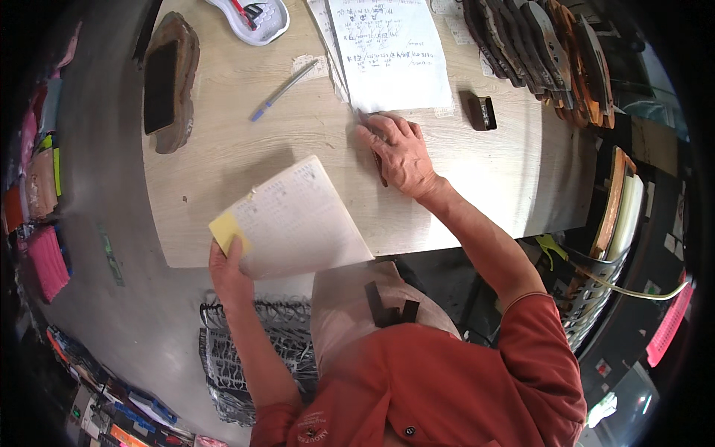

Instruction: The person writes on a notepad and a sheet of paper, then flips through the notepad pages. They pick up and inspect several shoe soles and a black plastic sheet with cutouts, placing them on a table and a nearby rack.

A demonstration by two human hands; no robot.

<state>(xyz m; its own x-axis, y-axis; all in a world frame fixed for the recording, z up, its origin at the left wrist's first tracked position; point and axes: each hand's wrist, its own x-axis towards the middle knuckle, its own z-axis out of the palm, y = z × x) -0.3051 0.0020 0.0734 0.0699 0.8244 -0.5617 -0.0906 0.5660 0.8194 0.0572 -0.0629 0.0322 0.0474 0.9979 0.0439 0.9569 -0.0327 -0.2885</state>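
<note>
My left hand [232, 277] grips a white notebook [298, 223] by its lower left corner, thumb on a yellow patch [232, 229] there. The notebook is tilted over the table's front edge, with faint handwriting on its upper part. On the tabletop, my right hand [402, 155] is closed over a slim tool with a reddish-brown handle [382, 173]. Its grey tip shows beside the fingers, close to the bottom of a handwritten sheet [398, 89]. The hand covers most of the tool, so its exact kind is hidden.
A pen [283, 91] lies left of the sheets. A dark phone [161, 86] rests on a wooden slab [186, 112] at the left. Right of the sheets stands a small dark box [480, 112]. Farther back are a white dish [253, 21] and a row of bark-edged wood slabs [521, 45].
</note>
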